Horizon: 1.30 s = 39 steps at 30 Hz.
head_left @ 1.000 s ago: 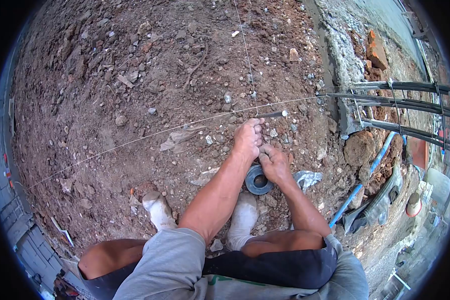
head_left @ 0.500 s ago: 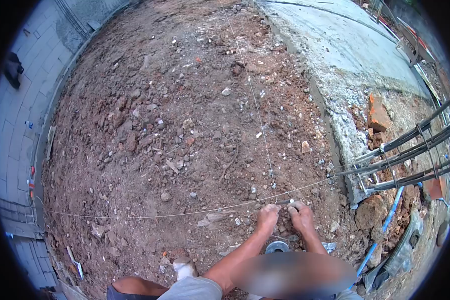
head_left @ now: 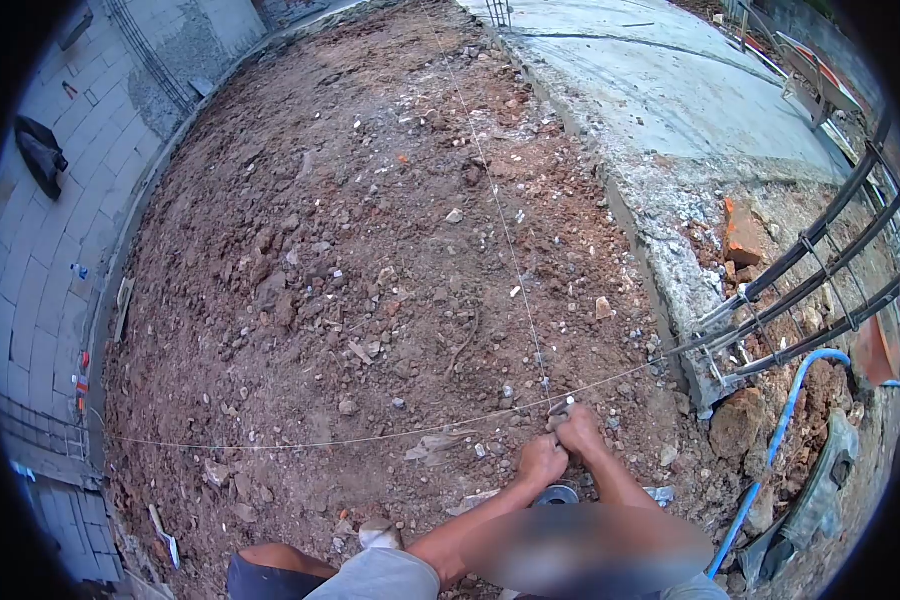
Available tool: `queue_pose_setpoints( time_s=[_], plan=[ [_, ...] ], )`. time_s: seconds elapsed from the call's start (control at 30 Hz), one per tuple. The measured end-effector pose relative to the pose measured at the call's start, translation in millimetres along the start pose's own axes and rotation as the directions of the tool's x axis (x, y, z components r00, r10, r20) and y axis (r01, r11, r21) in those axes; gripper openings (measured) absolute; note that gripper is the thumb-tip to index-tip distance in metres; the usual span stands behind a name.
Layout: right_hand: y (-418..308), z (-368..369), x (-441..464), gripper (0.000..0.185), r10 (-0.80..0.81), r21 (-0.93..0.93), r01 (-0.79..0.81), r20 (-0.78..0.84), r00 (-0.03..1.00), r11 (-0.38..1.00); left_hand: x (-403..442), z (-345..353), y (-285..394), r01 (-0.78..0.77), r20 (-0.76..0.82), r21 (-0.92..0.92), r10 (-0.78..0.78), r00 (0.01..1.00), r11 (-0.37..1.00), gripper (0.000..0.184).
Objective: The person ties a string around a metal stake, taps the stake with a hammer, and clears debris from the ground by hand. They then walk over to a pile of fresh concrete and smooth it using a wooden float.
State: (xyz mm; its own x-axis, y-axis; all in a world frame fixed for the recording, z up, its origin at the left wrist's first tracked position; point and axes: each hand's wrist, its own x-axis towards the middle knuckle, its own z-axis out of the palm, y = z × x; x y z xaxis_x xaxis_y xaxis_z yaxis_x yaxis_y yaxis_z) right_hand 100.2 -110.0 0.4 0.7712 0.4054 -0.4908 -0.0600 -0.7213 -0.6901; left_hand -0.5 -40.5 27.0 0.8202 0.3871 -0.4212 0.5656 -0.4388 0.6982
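Both hands are close together low in the view, just below where two thin strings cross over the dirt. My right hand point(head_left: 579, 430) is closed around a short metal stake point(head_left: 560, 407), whose pale head shows above the fingers. Touching it on the left and slightly lower, my left hand point(head_left: 543, 460) is closed, and what its fingers hold is too small to make out. One string point(head_left: 370, 441) runs left across the ground, and another point(head_left: 505, 225) goes up the view. A round grey spool point(head_left: 557, 495) lies under my wrists, partly hidden.
Steel rebar point(head_left: 795, 285) juts out at the right beside a concrete slab point(head_left: 670, 90). A blue hose point(head_left: 776, 440) curves past a large clod point(head_left: 738, 423). A brick piece point(head_left: 743, 232) lies above. A block wall point(head_left: 45, 270) stands at the left.
The view has tilted up, showing more ground and slab. My right hand has moved up from beside the spool onto the stake; my left hand has dropped just below it. The stake is now more upright.
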Motion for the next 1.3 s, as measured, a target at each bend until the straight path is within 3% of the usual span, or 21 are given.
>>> queue_pose_setpoints(
  time_s=[0.03, 0.13, 0.17, 0.2, 0.23, 0.27, 0.4, 0.43, 0.53, 0.63, 0.73, 0.77, 0.97, 1.1, 1.3],
  plan=[
    [-4, 1, -1, 0.013, 0.03, 0.104, -0.032, 0.019, 0.999, 0.994, -5, -6, 9, 0.037, 0.059, 0.088, -0.042, 0.997, 0.995, 0.027],
    [-17, 2, -14, 0.008, 0.172, 0.352, -0.191, 0.083, 0.982, 0.916, -13, 6, -7, -0.05, 0.104, 0.102, 0.039, 0.994, 0.993, 0.026],
    [-18, 2, -18, 0.008, 0.134, 0.381, -0.135, 0.031, 0.991, 0.914, -23, -1, 2, -0.047, 0.104, 0.02, 0.044, 0.994, 0.999, 0.024],
    [-3, 3, -9, 0.012, 0.083, 0.26, -0.087, 0.026, 0.996, 0.962, -27, 0, 0, -0.038, 0.105, 0.012, 0.037, 0.994, 0.999, 0.022],
    [-15, -11, -17, 0.019, 0.113, 0.35, -0.127, 0.063, 0.992, 0.928, -30, 1, -3, 0.008, 0.134, -0.068, 0.002, 0.991, 0.998, 0.023],
    [-13, -16, -15, 0.02, 0.152, 0.273, -0.163, 0.061, 0.987, 0.948, -28, -1, -7, 0.045, 0.151, -0.141, -0.024, 0.988, 0.989, 0.024],
    [2, -18, 0, 0.012, 0.143, 0.31, -0.154, 0.058, 0.988, 0.938, -17, -20, -6, 0.134, 0.02, -0.086, -0.133, 0.991, 0.987, 0.026],
    [-17, -28, -10, 0.01, 0.253, 0.365, -0.277, 0.114, 0.961, 0.889, -7, -23, -9, 0.206, 0.015, -0.154, -0.206, 0.978, 0.966, 0.023],
    [-40, -39, -21, 0.009, 0.364, 0.404, -0.403, 0.174, 0.915, 0.821, 20, -30, -18, 0.177, -0.148, -0.293, -0.228, 0.962, 0.94, 0.027],
    [-12, -28, -10, 0.01, 0.298, 0.524, -0.366, 0.212, 0.931, 0.769, 36, -49, -2, 0.052, -0.298, -0.153, -0.096, 0.95, 0.987, 0.026],
    [-14, -32, -15, 0.009, 0.301, 0.647, -0.414, 0.284, 0.91, 0.641, 66, -63, 9, 0.062, -0.304, -0.069, -0.08, 0.949, 0.996, 0.029],
    [-22, -33, -20, 0.009, 0.358, 0.621, -0.434, 0.252, 0.899, 0.652, 75, -65, 13, 0.092, -0.262, 0.007, -0.087, 0.961, 0.996, 0.03],
    [-18, -39, -25, 0.011, 0.271, 0.643, -0.424, 0.328, 0.905, 0.637, 112, -70, 26, 0.107, -0.087, 0.331, -0.083, 0.993, 0.937, 0.032],
    [-9, -41, -21, 0.012, 0.184, 0.684, -0.432, 0.406, 0.895, 0.588, 110, -70, 32, 0.065, -0.011, 0.422, -0.067, 0.998, 0.904, 0.031],
    [-5, -39, -20, 0.011, 0.174, 0.732, -0.433, 0.406, 0.897, 0.526, 105, -76, 21, -0.077, 0.033, 0.359, 0.07, 0.997, 0.93, 0.029]
  ],
)
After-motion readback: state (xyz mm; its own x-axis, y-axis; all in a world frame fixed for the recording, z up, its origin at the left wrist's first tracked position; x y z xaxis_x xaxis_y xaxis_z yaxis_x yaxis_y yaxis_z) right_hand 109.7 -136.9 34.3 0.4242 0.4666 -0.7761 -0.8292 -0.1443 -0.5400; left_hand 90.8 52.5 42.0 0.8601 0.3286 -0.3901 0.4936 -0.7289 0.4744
